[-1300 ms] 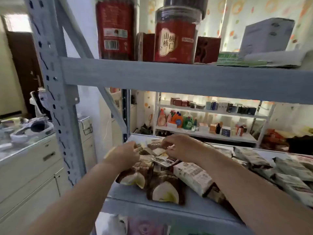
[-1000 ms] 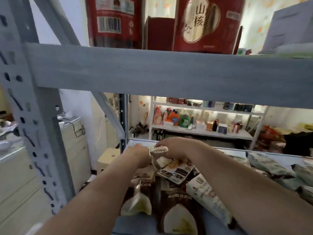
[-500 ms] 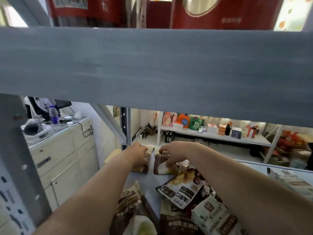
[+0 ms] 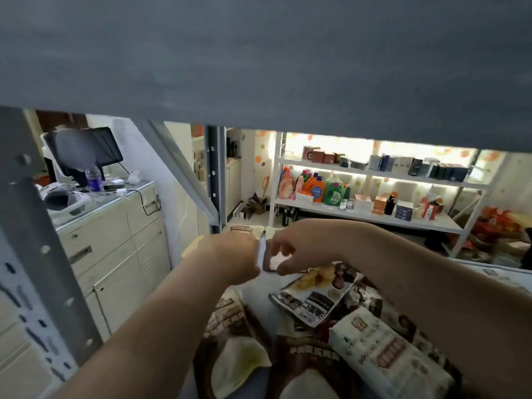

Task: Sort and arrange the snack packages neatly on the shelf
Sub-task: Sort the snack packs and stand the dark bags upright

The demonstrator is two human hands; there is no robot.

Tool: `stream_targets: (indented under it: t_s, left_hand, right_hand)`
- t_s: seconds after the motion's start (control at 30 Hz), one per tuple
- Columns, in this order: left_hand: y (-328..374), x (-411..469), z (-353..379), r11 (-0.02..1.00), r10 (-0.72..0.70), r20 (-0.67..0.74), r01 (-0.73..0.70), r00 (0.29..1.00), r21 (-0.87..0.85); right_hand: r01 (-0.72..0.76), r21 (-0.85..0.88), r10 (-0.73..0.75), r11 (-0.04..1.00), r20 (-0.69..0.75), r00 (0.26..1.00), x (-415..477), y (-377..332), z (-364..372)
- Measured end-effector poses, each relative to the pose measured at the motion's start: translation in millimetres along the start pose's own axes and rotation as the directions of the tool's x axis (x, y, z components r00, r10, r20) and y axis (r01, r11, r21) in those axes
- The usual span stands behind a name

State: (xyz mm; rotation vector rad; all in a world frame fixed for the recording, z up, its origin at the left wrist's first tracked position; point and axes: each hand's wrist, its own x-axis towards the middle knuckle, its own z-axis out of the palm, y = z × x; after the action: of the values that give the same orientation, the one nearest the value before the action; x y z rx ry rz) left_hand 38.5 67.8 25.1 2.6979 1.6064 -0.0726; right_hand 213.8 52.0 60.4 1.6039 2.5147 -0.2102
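Observation:
Both my hands reach to the back left of the grey shelf [image 4: 263, 295]. My left hand [image 4: 233, 254] holds an upright brown snack packet [image 4: 241, 229] whose top edge shows above my knuckles. My right hand [image 4: 290, 249] pinches a second upright packet [image 4: 273, 260] right beside it, mostly hidden by my fingers. Nearer to me lie a flat chestnut packet [image 4: 313, 295], two dark brown bags [image 4: 230, 335] with pale windows, and a white packet [image 4: 385, 355] on the right.
The grey beam of the shelf above [image 4: 259, 59] fills the top of the view, close to my head. A grey upright post [image 4: 31, 231] stands left. Beyond are a cabinet [image 4: 115, 243] with a monitor and a white rack [image 4: 368, 197] of detergent bottles.
My head has dropped lower and closer, so the upper beam now covers the jars above. Both hands have stayed at the back left, setting the two packets upright side by side.

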Motion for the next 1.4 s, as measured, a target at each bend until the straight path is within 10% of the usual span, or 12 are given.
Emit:
stream_targets:
  t_s: [0.17,0.43,0.67,1.4]
  left_hand:
    - [-5.1,-74.7,24.6,0.986,-0.164,0.188,0.158,0.968,0.044]
    - [-7.9,-103.2,50.7,0.958,-0.010,0.027,0.018,1.000,-0.285]
    - [-6.6,-119.4,70.6,0.953,0.089,-0.074,-0.106,0.993,-0.284]
    - [-20.9,-106.2,78.6,0.983,0.021,-0.195,-0.056,0.981,-0.175]
  right_hand:
    - [-0.005,-0.166,0.022,0.986,0.104,0.994,-54.6,-40.2,33.5]
    - [-0.123,-0.182,0.131,0.976,0.037,0.991,-82.0,-51.1,48.8]
    - [-0.256,-0.227,0.315,0.939,0.275,0.909,-86.7,-53.6,46.2]
    - [0.024,-0.044,-0.021,0.999,0.056,0.998,-49.0,-64.4,45.0]
